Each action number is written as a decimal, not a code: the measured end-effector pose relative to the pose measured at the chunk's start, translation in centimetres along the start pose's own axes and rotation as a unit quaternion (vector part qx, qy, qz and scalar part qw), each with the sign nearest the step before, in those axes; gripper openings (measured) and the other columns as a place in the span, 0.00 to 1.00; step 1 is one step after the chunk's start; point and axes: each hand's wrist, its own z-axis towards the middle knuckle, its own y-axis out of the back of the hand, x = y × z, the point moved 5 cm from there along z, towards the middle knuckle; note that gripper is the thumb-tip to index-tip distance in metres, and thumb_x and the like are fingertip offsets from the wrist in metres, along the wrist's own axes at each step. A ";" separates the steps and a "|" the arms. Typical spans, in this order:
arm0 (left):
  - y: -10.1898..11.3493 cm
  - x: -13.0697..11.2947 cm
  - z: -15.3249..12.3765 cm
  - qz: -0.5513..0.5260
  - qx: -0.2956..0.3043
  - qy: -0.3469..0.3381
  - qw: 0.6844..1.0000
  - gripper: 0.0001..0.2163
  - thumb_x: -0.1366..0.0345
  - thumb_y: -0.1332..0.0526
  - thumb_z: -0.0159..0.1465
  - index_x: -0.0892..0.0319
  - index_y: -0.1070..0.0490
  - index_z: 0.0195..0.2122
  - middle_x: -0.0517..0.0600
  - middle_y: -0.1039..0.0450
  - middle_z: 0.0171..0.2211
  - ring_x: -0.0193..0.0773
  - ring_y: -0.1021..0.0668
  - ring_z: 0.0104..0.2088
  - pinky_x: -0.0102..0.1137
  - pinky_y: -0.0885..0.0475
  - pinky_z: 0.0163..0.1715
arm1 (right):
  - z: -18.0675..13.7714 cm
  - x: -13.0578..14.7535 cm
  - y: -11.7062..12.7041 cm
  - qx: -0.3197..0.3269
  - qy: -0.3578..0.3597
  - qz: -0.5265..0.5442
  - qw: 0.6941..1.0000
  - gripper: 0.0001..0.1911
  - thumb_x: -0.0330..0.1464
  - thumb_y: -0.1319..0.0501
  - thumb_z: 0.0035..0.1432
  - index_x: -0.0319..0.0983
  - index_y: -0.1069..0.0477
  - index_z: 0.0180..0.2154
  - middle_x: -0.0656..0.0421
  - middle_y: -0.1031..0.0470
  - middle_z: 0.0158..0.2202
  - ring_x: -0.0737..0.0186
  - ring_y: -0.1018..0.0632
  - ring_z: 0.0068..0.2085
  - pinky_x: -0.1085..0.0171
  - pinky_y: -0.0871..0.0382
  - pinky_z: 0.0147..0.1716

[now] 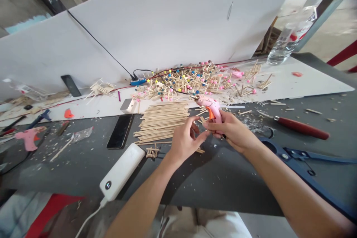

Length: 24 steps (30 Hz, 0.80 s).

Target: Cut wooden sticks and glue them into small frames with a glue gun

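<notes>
Desk (69, 167): grey, littered with offcuts.
Stick row (161, 121): glue gun (208, 101) is near its far right corner; stray trigger squeeze could drip glue on it. Hot nozzle (193, 97) drifting onto black cord (173, 88) could scorch it.
Left hand (185, 137): fingers curled, thumb toward right hand; can't tell if pinching anything.
Right hand (227, 128): wrapped round glue gun's handle, nozzle pointing left.
Trigger (211, 114): orange; can't tell if pressed.

Light is brightest at upper right, shadows soft on the tabletop (83, 167), edges stretched.
</notes>
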 end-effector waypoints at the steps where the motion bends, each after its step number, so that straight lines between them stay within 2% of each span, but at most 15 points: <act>1: 0.1 0.0 0.0 0.007 -0.003 -0.003 1.000 0.22 0.53 0.34 0.62 0.57 0.33 0.54 0.44 0.26 0.27 0.31 0.28 0.21 0.27 0.34 0.24 | 0.0 0.1 0.0 -0.002 0.002 -0.002 1.000 0.22 0.38 0.25 0.43 0.38 0.33 0.34 0.66 0.34 0.24 0.71 0.35 0.24 0.68 0.40 0.21; 4: 0.3 -0.1 0.1 0.020 -0.007 -0.020 1.000 0.22 0.54 0.33 0.62 0.57 0.31 0.54 0.45 0.26 0.27 0.31 0.28 0.21 0.27 0.33 0.25 | -0.1 0.3 -0.1 -0.005 0.006 -0.005 1.000 0.23 0.39 0.25 0.42 0.39 0.33 0.34 0.66 0.33 0.25 0.71 0.35 0.23 0.68 0.40 0.21; 8: 0.4 -0.3 0.2 0.035 0.000 -0.038 0.999 0.15 0.57 0.34 0.63 0.58 0.27 0.47 0.46 0.25 0.27 0.32 0.28 0.22 0.27 0.33 0.25 | 0.0 0.2 -0.2 0.011 0.016 -0.004 1.000 0.22 0.39 0.25 0.43 0.39 0.34 0.32 0.66 0.33 0.25 0.72 0.35 0.24 0.68 0.41 0.21; 13: 0.5 -0.1 0.2 0.033 -0.009 -0.035 0.999 0.23 0.56 0.33 0.61 0.57 0.31 0.56 0.47 0.24 0.29 0.31 0.28 0.21 0.27 0.32 0.25 | 0.1 0.0 -0.1 0.021 0.022 -0.012 0.999 0.19 0.38 0.26 0.46 0.38 0.34 0.30 0.66 0.34 0.23 0.72 0.35 0.23 0.69 0.41 0.21; 20: 0.7 -0.2 0.3 0.028 -0.011 -0.036 0.999 0.21 0.57 0.32 0.60 0.58 0.28 0.52 0.48 0.23 0.30 0.31 0.28 0.21 0.27 0.32 0.25 | -0.1 0.0 -0.1 0.018 0.015 -0.022 0.999 0.19 0.38 0.26 0.46 0.38 0.34 0.31 0.66 0.34 0.22 0.71 0.35 0.23 0.69 0.41 0.21; 24: 2.0 0.0 0.6 -0.055 -0.049 0.009 0.997 0.20 0.56 0.31 0.59 0.61 0.27 0.50 0.48 0.24 0.29 0.31 0.28 0.22 0.26 0.32 0.25 | 0.2 0.4 1.0 -0.029 0.038 0.018 0.999 0.17 0.37 0.28 0.49 0.39 0.34 0.33 0.65 0.35 0.24 0.71 0.36 0.24 0.69 0.43 0.21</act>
